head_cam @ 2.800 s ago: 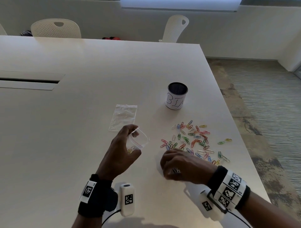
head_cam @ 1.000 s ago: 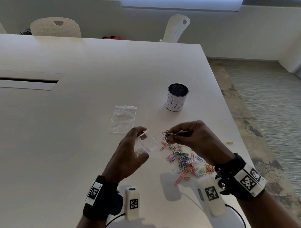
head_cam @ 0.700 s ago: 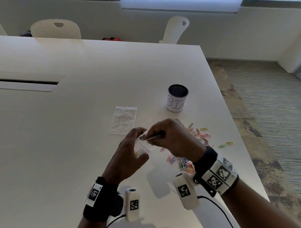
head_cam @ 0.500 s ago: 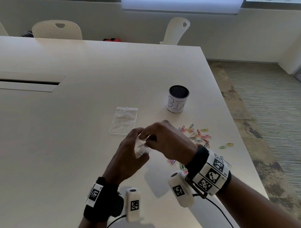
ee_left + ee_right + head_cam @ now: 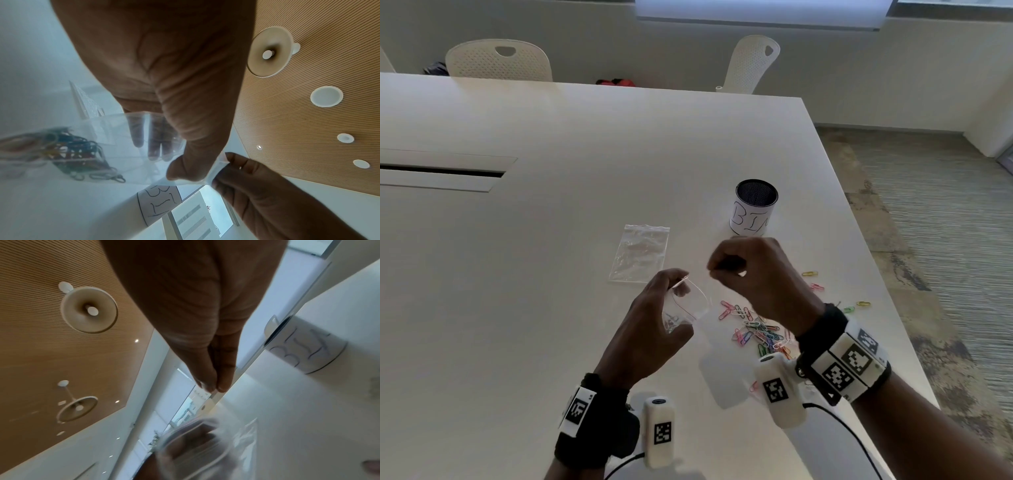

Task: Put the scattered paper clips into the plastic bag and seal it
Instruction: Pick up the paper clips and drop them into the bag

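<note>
My left hand [image 5: 675,310] holds a small clear plastic bag [image 5: 697,305] just above the table, its red-lined mouth held open toward the right. Several coloured clips lie in the bag's bottom [image 5: 68,151]. My right hand [image 5: 718,271] hovers just up and right of the mouth. Its thumb and forefinger tips [image 5: 213,386] are pressed together and I see nothing between them. A pile of coloured paper clips [image 5: 760,334] lies on the table under my right wrist, partly hidden by it.
A second clear bag [image 5: 640,253] lies flat behind my left hand. A dark mesh cup labelled BIN [image 5: 755,212] stands behind my right hand. Stray clips [image 5: 810,273] lie toward the table's right edge [image 5: 887,301]. White chairs [image 5: 498,60] stand at the far side.
My right hand picked up clips from the pile, carried them left into the bag's mouth, and has now lifted out and back to the right without them. The left hand kept holding the bag.
</note>
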A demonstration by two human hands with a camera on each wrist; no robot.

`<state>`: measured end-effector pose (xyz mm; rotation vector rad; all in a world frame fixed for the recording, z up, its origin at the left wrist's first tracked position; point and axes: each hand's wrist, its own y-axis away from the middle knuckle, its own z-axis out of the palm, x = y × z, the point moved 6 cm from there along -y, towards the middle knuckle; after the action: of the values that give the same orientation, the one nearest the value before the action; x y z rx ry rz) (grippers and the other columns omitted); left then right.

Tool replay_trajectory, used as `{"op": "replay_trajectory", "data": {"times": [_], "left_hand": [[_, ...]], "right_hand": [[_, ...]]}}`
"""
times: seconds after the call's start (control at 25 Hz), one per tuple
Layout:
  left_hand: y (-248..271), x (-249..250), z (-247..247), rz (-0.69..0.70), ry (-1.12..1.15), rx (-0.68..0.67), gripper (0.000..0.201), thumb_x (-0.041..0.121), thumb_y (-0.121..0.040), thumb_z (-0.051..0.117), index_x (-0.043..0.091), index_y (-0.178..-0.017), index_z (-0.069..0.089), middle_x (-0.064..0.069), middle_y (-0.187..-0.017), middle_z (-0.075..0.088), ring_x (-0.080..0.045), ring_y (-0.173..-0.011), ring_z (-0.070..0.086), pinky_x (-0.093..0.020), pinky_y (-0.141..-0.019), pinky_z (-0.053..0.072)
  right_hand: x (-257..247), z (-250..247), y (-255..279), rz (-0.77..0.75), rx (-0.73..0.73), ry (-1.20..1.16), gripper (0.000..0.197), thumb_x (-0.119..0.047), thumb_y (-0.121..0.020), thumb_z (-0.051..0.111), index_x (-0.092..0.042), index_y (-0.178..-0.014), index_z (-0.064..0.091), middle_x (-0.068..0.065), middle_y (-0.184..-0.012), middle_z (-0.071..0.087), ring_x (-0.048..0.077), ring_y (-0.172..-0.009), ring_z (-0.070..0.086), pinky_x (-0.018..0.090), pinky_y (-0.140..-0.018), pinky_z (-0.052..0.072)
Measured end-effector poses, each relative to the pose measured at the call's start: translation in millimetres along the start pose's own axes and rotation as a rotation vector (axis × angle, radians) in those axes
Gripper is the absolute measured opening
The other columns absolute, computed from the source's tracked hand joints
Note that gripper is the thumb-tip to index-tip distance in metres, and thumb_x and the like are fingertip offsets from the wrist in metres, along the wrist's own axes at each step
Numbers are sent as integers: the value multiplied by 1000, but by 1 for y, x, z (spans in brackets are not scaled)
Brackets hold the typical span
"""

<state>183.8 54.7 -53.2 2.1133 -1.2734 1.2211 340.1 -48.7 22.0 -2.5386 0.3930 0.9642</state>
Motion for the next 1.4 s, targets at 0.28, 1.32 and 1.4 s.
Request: {"op": "replay_trajectory", "data": {"times": [0.28,1.32,1.4], "left_hand": [[-1,-1,2,6,-9,-4,75,10,-80,79,33,-143,46,20,-123,60,-6,-118,61,-35,-96,59],[-9,3,17,4,4,-45,75,8,-79,79,33,-143,47,16,-125,62,-4,-125,60,-17,-87,55],[-9,3,16,6,2,-47,75,8,-80,79,33,-143,47,16,-125,62,-5,-125,60,-18,-87,55]], "right_hand": [[71,30,24,128,-453,243,40,-30,-88,79,-19,-126,69,-2,-133,66,7,-111,61,20,-96,49],[84,19,64,126,-487,460,23,-35,-95,71,-29,-117,70,-7,-126,61,5,-102,57,15,-82,38],[82,24,63,116,-473,463,16,-28,-97,70,-24,-112,72,-6,-121,62,8,-102,62,8,-75,32]]}}
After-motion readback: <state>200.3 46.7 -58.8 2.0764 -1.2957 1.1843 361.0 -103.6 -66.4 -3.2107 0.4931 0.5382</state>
